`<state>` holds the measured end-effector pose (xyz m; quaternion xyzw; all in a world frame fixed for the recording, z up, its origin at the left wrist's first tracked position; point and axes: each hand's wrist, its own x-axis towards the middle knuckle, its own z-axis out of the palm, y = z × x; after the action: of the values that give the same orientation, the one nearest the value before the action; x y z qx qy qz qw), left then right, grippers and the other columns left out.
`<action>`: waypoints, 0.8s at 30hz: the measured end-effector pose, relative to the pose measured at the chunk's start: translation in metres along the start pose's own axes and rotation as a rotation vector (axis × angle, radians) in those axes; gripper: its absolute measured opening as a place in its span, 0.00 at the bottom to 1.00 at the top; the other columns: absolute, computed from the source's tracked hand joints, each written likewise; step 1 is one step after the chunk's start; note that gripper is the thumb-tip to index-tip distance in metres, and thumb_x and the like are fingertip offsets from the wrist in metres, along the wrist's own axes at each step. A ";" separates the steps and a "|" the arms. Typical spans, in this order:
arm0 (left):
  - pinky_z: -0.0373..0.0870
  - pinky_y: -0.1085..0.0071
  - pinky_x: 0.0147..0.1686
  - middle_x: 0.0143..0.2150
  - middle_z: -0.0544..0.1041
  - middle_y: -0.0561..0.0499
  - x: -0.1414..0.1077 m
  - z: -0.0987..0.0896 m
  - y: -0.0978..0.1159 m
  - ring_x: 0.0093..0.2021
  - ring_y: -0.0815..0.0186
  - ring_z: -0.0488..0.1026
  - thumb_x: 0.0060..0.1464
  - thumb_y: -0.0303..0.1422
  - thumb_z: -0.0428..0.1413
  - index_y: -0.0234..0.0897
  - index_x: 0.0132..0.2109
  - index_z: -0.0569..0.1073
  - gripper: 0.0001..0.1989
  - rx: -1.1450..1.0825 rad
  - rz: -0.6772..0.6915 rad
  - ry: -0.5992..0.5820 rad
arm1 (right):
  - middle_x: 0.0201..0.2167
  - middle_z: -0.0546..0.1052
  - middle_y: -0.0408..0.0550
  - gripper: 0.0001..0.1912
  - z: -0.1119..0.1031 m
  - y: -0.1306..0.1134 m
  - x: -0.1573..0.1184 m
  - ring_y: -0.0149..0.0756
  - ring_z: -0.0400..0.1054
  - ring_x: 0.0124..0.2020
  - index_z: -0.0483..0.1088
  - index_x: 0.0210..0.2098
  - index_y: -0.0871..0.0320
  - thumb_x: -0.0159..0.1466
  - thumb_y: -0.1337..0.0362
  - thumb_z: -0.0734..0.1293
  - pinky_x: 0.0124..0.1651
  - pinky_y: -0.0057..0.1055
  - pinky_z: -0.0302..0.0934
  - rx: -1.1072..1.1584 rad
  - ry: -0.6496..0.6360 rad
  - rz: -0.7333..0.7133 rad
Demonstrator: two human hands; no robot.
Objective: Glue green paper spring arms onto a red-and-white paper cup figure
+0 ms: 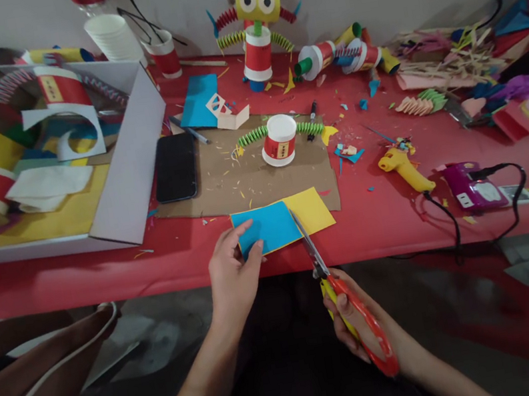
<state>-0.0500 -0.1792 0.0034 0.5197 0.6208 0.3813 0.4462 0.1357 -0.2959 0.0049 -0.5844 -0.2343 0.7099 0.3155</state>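
My left hand (237, 263) pinches the left end of a blue paper piece (272, 225), thumb on top. The blue piece lies over a yellow paper (312, 210), which shows at its right and along its lower edge. Scissors (323, 262) with red and yellow handles are in my right hand (360, 317), its fingers through the loops. Their blades point up and left and meet the papers along the blue piece's right edge. Behind the papers stands a red and white paper cup (280, 140) with folded green strips as arms.
A cardboard sheet (225, 177) with scraps lies under the cup, a black phone (175, 167) beside it. A white box (131, 173) of materials stands left. Right are a yellow glue gun (405, 171), a purple corded device (475, 186) and paper scraps. Paper figures stand behind.
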 end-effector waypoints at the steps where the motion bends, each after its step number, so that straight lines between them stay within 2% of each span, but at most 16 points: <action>1: 0.75 0.71 0.31 0.46 0.72 0.47 0.000 0.000 0.000 0.28 0.72 0.71 0.52 0.36 0.57 0.39 0.53 0.73 0.20 0.002 0.001 -0.001 | 0.22 0.63 0.35 0.38 0.000 0.001 0.000 0.20 0.54 0.12 0.52 0.59 0.44 0.56 0.35 0.62 0.10 0.17 0.51 -0.005 0.002 0.024; 4: 0.75 0.70 0.30 0.46 0.72 0.47 0.000 0.000 0.000 0.28 0.71 0.71 0.52 0.36 0.57 0.39 0.53 0.73 0.21 0.018 0.008 -0.002 | 0.17 0.61 0.33 0.41 0.000 0.001 0.000 0.22 0.53 0.10 0.48 0.62 0.45 0.56 0.35 0.61 0.08 0.18 0.52 -0.018 0.012 0.079; 6: 0.75 0.70 0.31 0.46 0.72 0.47 0.000 0.000 0.000 0.29 0.71 0.71 0.53 0.36 0.57 0.39 0.54 0.72 0.20 0.025 0.008 -0.003 | 0.17 0.61 0.32 0.40 0.001 0.002 -0.001 0.22 0.52 0.10 0.48 0.62 0.46 0.58 0.35 0.59 0.09 0.18 0.52 -0.026 0.015 0.059; 10: 0.75 0.69 0.32 0.46 0.73 0.47 -0.003 -0.001 -0.002 0.29 0.71 0.72 0.53 0.37 0.57 0.40 0.54 0.72 0.21 0.039 0.003 -0.012 | 0.21 0.62 0.34 0.30 0.001 0.003 -0.001 0.21 0.52 0.13 0.52 0.59 0.46 0.63 0.40 0.58 0.12 0.16 0.53 -0.035 -0.006 -0.058; 12: 0.76 0.69 0.32 0.46 0.74 0.48 -0.007 -0.002 -0.003 0.30 0.70 0.72 0.53 0.37 0.57 0.41 0.54 0.72 0.21 0.032 -0.008 -0.023 | 0.23 0.62 0.35 0.28 0.001 0.005 0.001 0.21 0.54 0.15 0.53 0.58 0.45 0.64 0.42 0.57 0.13 0.17 0.54 -0.017 -0.017 -0.061; 17: 0.75 0.69 0.33 0.49 0.73 0.47 -0.019 -0.003 -0.004 0.32 0.69 0.73 0.53 0.37 0.57 0.41 0.54 0.72 0.20 -0.007 -0.041 -0.047 | 0.25 0.63 0.36 0.28 0.001 0.006 0.003 0.23 0.57 0.18 0.54 0.57 0.46 0.63 0.41 0.58 0.15 0.18 0.56 0.021 -0.027 -0.028; 24: 0.75 0.69 0.32 0.49 0.73 0.47 -0.023 -0.004 -0.003 0.30 0.70 0.71 0.53 0.36 0.57 0.41 0.54 0.72 0.20 -0.004 -0.056 -0.049 | 0.26 0.62 0.36 0.28 0.008 0.004 0.002 0.21 0.54 0.15 0.52 0.58 0.47 0.64 0.41 0.56 0.12 0.16 0.53 -0.073 -0.001 -0.105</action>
<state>-0.0530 -0.2027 0.0051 0.5103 0.6232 0.3574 0.4727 0.1271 -0.2968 0.0026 -0.5821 -0.2904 0.6837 0.3309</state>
